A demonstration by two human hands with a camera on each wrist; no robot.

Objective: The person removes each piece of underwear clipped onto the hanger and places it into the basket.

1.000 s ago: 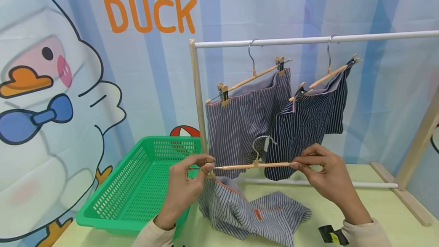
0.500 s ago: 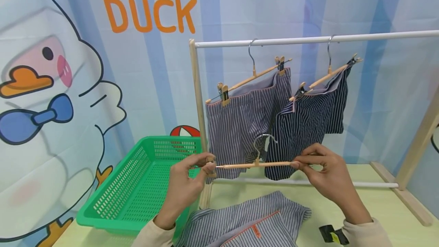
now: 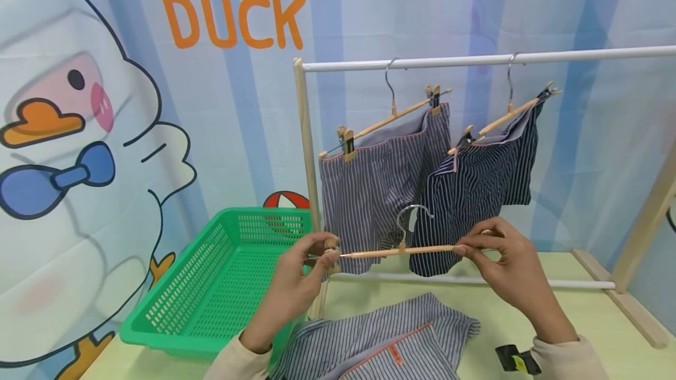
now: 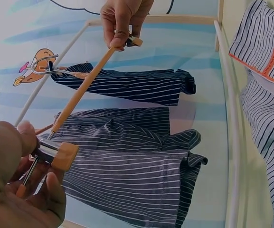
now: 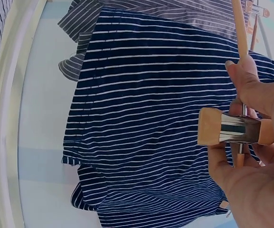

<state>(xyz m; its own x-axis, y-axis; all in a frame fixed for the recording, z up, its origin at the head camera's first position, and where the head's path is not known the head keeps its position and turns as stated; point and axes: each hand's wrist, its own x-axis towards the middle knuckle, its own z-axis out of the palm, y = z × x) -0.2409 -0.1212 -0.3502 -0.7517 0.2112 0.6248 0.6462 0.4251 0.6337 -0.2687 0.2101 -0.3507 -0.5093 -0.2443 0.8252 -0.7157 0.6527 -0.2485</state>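
Observation:
A clip hanger (image 3: 380, 253) with a tan bar and a metal hook is held level between both hands. My left hand (image 3: 296, 277) grips its left end, fingers around the tan-tipped metal clip (image 4: 63, 155). At the other end my right hand (image 3: 504, 260) pinches the bar, with the second clip (image 5: 212, 126) beside its fingers in the right wrist view. Both clips carry no cloth. Below lie grey-and-white striped shorts (image 3: 369, 333) with an orange waistband trim, spread on the table and cut off by the lower edge of the head view.
Behind the hands a rack with a white rail (image 3: 348, 65) carries grey striped shorts (image 3: 364, 198) and navy striped shorts (image 3: 470, 186) on clip hangers. A green basket (image 3: 132, 333) stands left. A small black item (image 3: 507, 358) lies near the right sleeve.
The grey-and-white shorts hung from the left clip one second ago; they have dropped onto the table. Both hands still hold the hanger and have shifted slightly right.

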